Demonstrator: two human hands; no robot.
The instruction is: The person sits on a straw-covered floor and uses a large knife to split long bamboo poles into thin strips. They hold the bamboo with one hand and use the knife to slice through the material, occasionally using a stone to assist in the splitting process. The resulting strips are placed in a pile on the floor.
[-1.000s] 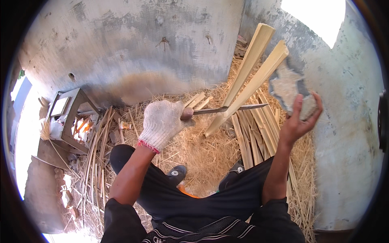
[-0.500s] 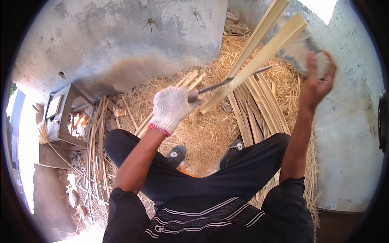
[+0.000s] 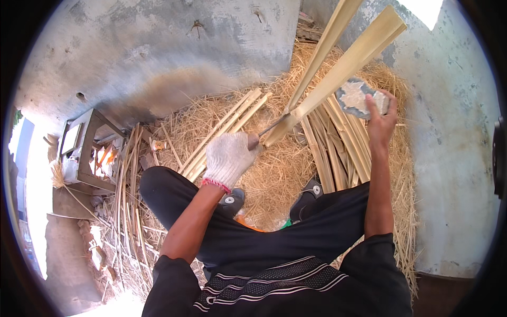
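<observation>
Toward one o'clock leaned a split pale-yellow bamboo length, a dark metal blade between its halves. The white-gloved left hand gripped the blade's brown handle; the bare right hand clasped a jagged grey stone, swung nearer, apparently mid-stroke.

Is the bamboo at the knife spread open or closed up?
Spread open: its two strips form a V above the knife blade.

The right hand has swung the grey chunk lower.

Rough workshop, stained wall, strewn shavings, half-split strip
</observation>
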